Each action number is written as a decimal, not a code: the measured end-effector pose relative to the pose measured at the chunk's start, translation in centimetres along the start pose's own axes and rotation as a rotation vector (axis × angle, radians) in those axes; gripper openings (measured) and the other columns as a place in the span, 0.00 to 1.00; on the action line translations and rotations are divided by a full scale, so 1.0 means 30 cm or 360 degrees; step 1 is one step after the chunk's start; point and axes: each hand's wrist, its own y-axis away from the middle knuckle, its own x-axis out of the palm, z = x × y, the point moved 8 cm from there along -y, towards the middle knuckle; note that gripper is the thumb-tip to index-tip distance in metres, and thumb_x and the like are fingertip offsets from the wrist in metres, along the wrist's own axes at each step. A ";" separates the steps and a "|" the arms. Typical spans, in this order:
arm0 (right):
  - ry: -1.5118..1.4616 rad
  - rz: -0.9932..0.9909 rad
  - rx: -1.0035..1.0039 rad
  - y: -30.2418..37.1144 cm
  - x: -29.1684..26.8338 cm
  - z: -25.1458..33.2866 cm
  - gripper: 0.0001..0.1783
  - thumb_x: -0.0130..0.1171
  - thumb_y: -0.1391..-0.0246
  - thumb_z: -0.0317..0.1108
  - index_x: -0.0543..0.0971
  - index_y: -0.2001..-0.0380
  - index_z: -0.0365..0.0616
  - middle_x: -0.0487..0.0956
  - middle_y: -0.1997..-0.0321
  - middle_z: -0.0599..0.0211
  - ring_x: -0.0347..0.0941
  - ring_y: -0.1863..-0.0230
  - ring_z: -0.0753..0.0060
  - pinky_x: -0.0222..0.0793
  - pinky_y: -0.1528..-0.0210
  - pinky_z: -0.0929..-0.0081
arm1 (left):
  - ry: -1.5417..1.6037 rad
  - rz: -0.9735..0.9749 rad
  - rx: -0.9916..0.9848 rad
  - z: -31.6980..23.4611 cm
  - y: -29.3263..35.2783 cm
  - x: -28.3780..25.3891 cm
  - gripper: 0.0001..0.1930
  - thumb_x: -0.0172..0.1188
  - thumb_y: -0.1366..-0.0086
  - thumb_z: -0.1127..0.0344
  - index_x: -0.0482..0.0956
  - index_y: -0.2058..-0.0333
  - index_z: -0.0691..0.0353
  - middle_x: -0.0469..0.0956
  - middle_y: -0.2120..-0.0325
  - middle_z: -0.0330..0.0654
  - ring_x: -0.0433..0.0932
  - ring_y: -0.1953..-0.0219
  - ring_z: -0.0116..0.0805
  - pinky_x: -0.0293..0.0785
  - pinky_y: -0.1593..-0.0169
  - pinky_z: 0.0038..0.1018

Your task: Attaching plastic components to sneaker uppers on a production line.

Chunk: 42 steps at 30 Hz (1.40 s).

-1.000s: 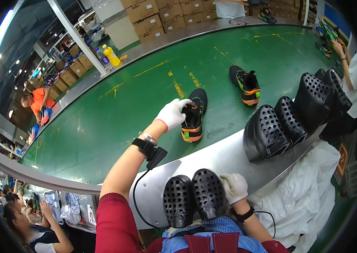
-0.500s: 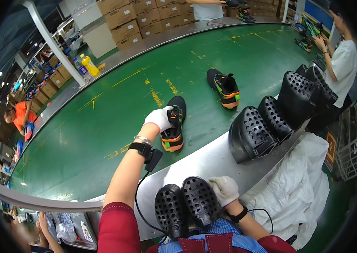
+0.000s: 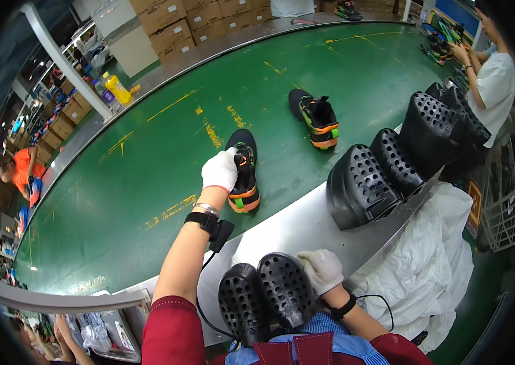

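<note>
My left hand, in a white glove, is closed on the left side of a black sneaker with orange and green trim, its fingers at the tongue and collar. The sneaker rests on the green tabletop, toe pointing away. A matching sneaker lies apart from it, farther right. My right hand, also gloved in white, is curled closed against the right edge of a black perforated shoe-shaped form; its fingertips are hidden. A second such form stands just left of that one, close to my body.
Larger black perforated forms stand along the metal edge at right. White sheeting hangs below. Bottles stand on the far rim, with cartons behind. A co-worker at far right handles shoes.
The whole view has shifted slightly. My left hand has turned a little and sits slightly nearer the sneaker's heel, still gripping it. My right hand stays beside the black form.
</note>
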 end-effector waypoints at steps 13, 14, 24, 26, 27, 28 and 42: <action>0.0035 -0.0177 0.0003 0.016 -0.004 -0.009 0.06 0.58 0.48 0.28 0.82 0.67 0.47 0.79 0.71 0.57 0.75 0.67 0.51 0.70 0.62 0.57 | -0.0024 -0.0737 -0.0131 0.250 0.331 -0.255 0.30 0.52 0.38 0.73 0.65 0.37 0.45 0.74 0.62 0.48 0.81 0.69 0.49 0.78 0.66 0.39; 0.0055 -0.0187 0.0023 0.018 -0.011 -0.002 0.06 0.58 0.48 0.29 0.83 0.67 0.47 0.79 0.71 0.57 0.75 0.67 0.51 0.70 0.62 0.58 | -0.0037 -0.0734 -0.0175 0.286 0.363 -0.262 0.30 0.52 0.38 0.73 0.65 0.37 0.45 0.74 0.62 0.48 0.81 0.69 0.49 0.78 0.66 0.39; 0.0074 -0.0214 -0.0163 0.047 0.024 -0.055 0.08 0.55 0.46 0.30 0.81 0.63 0.44 0.77 0.70 0.58 0.73 0.66 0.54 0.68 0.61 0.63 | -0.0168 -0.1026 -0.0325 0.441 0.672 -0.368 0.37 0.64 0.51 0.75 0.70 0.39 0.45 0.73 0.67 0.42 0.79 0.73 0.43 0.76 0.72 0.31; -0.0072 -0.0282 -0.0035 0.049 0.037 -0.083 0.10 0.57 0.48 0.31 0.81 0.63 0.44 0.76 0.71 0.59 0.72 0.67 0.55 0.68 0.61 0.65 | -0.0136 -0.1054 -0.0332 0.468 0.697 -0.369 0.36 0.63 0.50 0.75 0.70 0.40 0.45 0.73 0.68 0.41 0.79 0.74 0.43 0.76 0.71 0.31; -0.0088 -0.0273 -0.0096 0.046 0.031 -0.066 0.12 0.59 0.51 0.33 0.81 0.62 0.44 0.75 0.71 0.61 0.71 0.67 0.56 0.67 0.61 0.66 | -0.0136 -0.1061 -0.0340 0.486 0.699 -0.356 0.36 0.63 0.50 0.75 0.70 0.40 0.45 0.73 0.68 0.41 0.79 0.74 0.43 0.76 0.71 0.31; -0.0100 -0.0267 -0.0114 0.045 0.044 -0.073 0.12 0.59 0.51 0.33 0.81 0.62 0.44 0.75 0.71 0.61 0.71 0.67 0.56 0.67 0.61 0.66 | -0.0201 -0.1123 -0.0310 0.508 0.712 -0.344 0.33 0.61 0.48 0.72 0.71 0.40 0.46 0.73 0.68 0.40 0.79 0.76 0.38 0.75 0.75 0.29; 0.0004 -0.0279 -0.0192 0.040 0.016 -0.027 0.09 0.58 0.48 0.29 0.81 0.62 0.44 0.76 0.71 0.60 0.72 0.67 0.56 0.68 0.62 0.65 | 0.1974 -0.1228 -0.0053 0.687 0.716 -0.165 0.23 0.60 0.40 0.83 0.72 0.45 0.68 0.78 0.50 0.43 0.78 0.51 0.31 0.75 0.44 0.26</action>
